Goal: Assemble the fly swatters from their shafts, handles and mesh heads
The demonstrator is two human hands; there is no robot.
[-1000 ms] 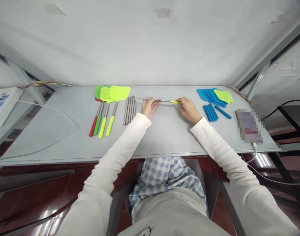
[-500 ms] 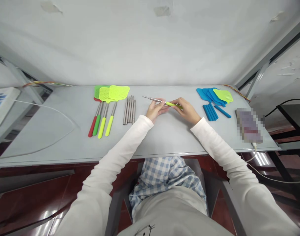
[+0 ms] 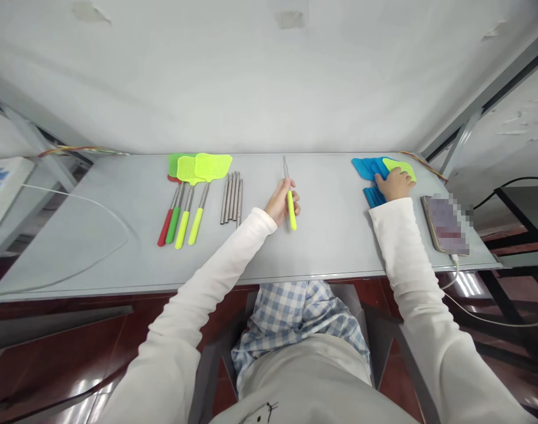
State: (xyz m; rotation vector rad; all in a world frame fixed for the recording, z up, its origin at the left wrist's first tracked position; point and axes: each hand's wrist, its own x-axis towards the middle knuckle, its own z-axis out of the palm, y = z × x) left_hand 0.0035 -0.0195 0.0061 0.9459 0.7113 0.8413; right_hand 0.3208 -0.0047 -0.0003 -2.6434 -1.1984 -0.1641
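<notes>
My left hand (image 3: 283, 201) is closed around a fly swatter handle (image 3: 291, 212), a yellow-green grip with a thin metal rod pointing away from me; no paddle is on the rod's tip. My right hand (image 3: 395, 184) rests over a yellow-green swatter paddle (image 3: 404, 166) at the right, thumb apart from the fingers. Blue swatter paddles (image 3: 363, 167) lie beside and under that hand. Blue grips (image 3: 374, 198) are partly covered by the hand and sleeve.
Finished fly swatters with red, green and yellow-green grips (image 3: 182, 229) lie at the left. Several metal rods (image 3: 231, 199) are lined up beside them. A phone (image 3: 445, 227) with a cable is near the right edge; a white cable (image 3: 103, 203) crosses the table's left side.
My right hand has let go of the yellow-green grip and moved right onto the paddles. My left hand has turned the handle from sideways to nearly upright in view.
</notes>
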